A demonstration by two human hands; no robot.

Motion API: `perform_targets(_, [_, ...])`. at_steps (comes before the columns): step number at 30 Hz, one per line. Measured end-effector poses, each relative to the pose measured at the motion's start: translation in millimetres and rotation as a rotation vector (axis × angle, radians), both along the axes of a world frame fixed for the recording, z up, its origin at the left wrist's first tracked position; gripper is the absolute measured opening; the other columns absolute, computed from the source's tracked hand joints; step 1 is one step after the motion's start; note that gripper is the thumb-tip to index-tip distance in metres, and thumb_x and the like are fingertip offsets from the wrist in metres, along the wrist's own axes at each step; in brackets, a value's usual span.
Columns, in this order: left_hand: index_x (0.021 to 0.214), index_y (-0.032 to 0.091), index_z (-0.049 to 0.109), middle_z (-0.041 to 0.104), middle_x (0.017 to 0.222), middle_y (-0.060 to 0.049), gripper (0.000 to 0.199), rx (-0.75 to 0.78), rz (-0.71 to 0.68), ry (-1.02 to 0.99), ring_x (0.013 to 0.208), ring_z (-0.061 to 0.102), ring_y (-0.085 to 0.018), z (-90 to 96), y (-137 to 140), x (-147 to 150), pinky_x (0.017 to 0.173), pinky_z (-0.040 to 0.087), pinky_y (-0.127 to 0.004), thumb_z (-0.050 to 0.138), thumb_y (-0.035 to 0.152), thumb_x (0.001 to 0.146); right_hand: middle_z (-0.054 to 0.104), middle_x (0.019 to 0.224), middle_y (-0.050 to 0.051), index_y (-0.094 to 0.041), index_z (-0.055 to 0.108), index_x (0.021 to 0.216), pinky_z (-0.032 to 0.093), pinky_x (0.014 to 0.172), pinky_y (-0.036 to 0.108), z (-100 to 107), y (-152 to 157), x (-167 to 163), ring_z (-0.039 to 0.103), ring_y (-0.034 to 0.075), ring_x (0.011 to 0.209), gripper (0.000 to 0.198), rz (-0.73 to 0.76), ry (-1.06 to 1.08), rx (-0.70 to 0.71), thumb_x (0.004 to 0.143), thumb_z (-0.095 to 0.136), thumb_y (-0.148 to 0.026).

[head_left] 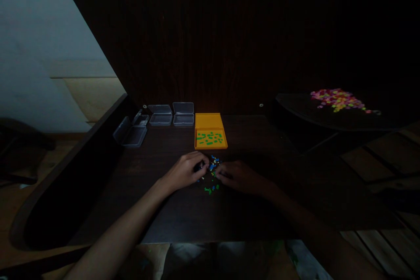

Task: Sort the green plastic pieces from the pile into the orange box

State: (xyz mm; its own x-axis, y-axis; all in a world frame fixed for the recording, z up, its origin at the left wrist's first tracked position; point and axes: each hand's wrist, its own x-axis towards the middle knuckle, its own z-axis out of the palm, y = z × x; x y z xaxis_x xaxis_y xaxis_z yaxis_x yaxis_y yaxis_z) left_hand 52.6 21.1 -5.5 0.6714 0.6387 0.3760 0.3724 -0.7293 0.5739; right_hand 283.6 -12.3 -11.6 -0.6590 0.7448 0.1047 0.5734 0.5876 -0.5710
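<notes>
Yellow plastic makes the open box (211,147) which lies flat on the dark table (170,221), beyond the two hands; its tray is at the near side, appears longer from left to right, and its lid leans at the far side. Inside the tray are green pieces (210,143), several with their long axis left to right, others slanted. Small loose pieces (212,167), blue, white, yellow and green, lie between the hands, in a scatter which stretches from far to near; single directions are too small to tell. The person's left hand (191,169) has bent fingers, pointing right, and the right hand (236,177) is curled, pointing left; whether either grips a piece, one cannot tell.
</notes>
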Motion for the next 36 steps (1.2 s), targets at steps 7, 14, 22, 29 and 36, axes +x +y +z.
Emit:
perform_targets(7, [0.09, 0.016, 0.063, 0.064, 0.08, -0.003, 0.008, 0.04, 0.059, -0.066, 0.075, 0.06, -0.013, -3.9, 10, -2, 0.072, 0.048, -0.025, 0.056, 0.02, 0.089, 0.071, 0.082, 0.006, -0.016, 0.067, 0.085, 0.046, 0.062, 0.025, 4, 4, 3, 0.06, 0.014, 0.068, 0.028, -0.196, 0.373, -0.287, 0.087, 0.058, -0.042])
perform_targets(14, [0.09, 0.017, 0.066, 0.068, 0.083, -0.004, 0.008, 0.065, 0.192, -0.12, 0.077, 0.063, -0.015, -1.7, 21, -6, 0.074, 0.05, -0.026, 0.061, 0.023, 0.088, 0.069, 0.073, 0.004, -0.017, 0.066, 0.072, 0.043, 0.052, 0.025, 12, 10, 5, 0.056, 0.012, 0.058, 0.031, -0.376, 0.552, -0.457, 0.066, 0.077, -0.045])
perform_targets(22, [0.091, 0.018, 0.071, 0.071, 0.089, -0.006, 0.013, 0.044, 0.275, -0.159, 0.083, 0.066, -0.017, -5.1, 37, -7, 0.076, 0.051, -0.028, 0.062, 0.027, 0.088, 0.064, 0.064, 0.0, -0.016, 0.069, 0.084, 0.034, 0.046, 0.021, 12, 13, 8, 0.05, 0.008, 0.05, 0.035, -0.46, 0.633, -0.594, 0.065, 0.078, -0.043])
perform_targets(29, [0.093, 0.018, 0.073, 0.069, 0.089, -0.006, 0.013, 0.024, 0.304, -0.113, 0.085, 0.064, -0.017, -2.8, 50, -5, 0.079, 0.05, -0.03, 0.063, 0.023, 0.086, 0.064, 0.065, 0.001, -0.016, 0.065, 0.081, 0.025, 0.038, 0.019, 11, 15, 5, 0.04, 0.005, 0.043, 0.04, -0.444, 0.671, -0.69, 0.062, 0.079, -0.048])
perform_targets(36, [0.092, 0.016, 0.072, 0.071, 0.09, -0.007, 0.013, 0.035, 0.32, 0.002, 0.086, 0.065, -0.019, 1.1, 64, 5, 0.081, 0.051, -0.031, 0.063, 0.018, 0.083, 0.069, 0.075, 0.004, -0.015, 0.069, 0.078, 0.043, 0.054, 0.023, 8, 19, 9, 0.06, 0.012, 0.064, 0.037, -0.444, 0.666, -0.612, 0.058, 0.082, -0.043])
